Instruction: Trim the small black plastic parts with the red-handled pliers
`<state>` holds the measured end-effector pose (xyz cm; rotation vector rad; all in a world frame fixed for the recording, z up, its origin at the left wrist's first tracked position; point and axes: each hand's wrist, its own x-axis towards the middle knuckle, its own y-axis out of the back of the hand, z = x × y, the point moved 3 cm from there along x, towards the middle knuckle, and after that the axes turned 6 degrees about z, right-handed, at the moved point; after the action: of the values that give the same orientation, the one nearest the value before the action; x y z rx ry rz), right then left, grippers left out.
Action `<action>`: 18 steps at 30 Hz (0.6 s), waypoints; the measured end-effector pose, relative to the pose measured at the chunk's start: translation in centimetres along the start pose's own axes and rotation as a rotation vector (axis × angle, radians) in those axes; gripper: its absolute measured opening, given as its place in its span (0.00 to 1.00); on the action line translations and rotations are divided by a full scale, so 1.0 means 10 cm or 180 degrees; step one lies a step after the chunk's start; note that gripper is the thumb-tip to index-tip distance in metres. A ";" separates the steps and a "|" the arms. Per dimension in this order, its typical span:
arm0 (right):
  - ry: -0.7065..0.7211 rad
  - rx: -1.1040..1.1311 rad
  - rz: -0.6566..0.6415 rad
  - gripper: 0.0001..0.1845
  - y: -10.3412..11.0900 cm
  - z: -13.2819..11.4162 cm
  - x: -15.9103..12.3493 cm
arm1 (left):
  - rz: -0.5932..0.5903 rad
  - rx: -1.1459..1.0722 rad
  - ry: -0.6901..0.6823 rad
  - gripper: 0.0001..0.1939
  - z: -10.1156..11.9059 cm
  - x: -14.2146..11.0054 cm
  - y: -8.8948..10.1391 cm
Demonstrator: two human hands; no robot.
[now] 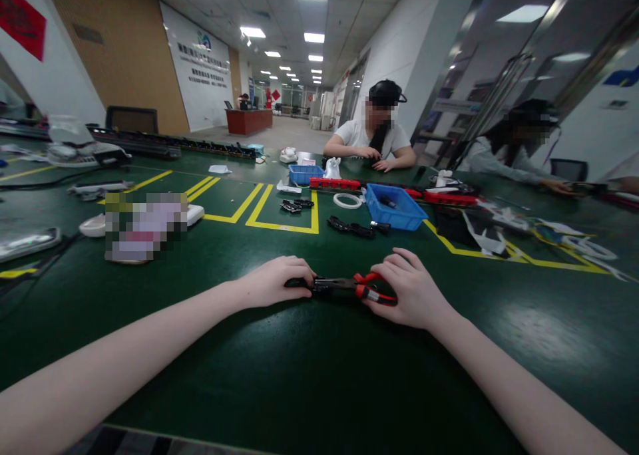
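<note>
My right hand (412,292) is closed round the red handles of a pair of pliers (377,289), whose dark jaws point left. At the jaw tips, my left hand (279,281) pinches a small black part (297,283), mostly covered by the fingers. The jaws meet or overlap this part; I cannot tell whether they grip it. Both hands are low over the green table (319,368), near its middle. Beyond them lie several small black parts (349,227), with more black parts (295,206) inside a yellow taped square.
A blue bin (394,209) holds dark items, and a smaller blue bin (305,173) stands farther back. Near them are a white ring (348,201) and red strips (334,183). A blurred phone-like object (144,229) lies left. Two people sit across the table.
</note>
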<state>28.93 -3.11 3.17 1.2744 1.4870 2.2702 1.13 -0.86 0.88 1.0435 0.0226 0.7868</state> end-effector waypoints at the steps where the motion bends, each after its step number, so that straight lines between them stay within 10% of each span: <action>1: 0.0024 -0.0023 0.0004 0.20 0.01 0.01 0.00 | 0.0000 0.0004 0.0000 0.06 0.00 0.00 0.00; 18: 0.0030 -0.0046 -0.0051 0.20 0.05 0.00 0.01 | -0.0020 0.0034 0.0012 0.05 0.03 -0.01 0.01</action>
<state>28.98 -3.28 3.64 1.2451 1.4758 2.2757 1.11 -1.08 1.10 1.0516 0.0333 0.7838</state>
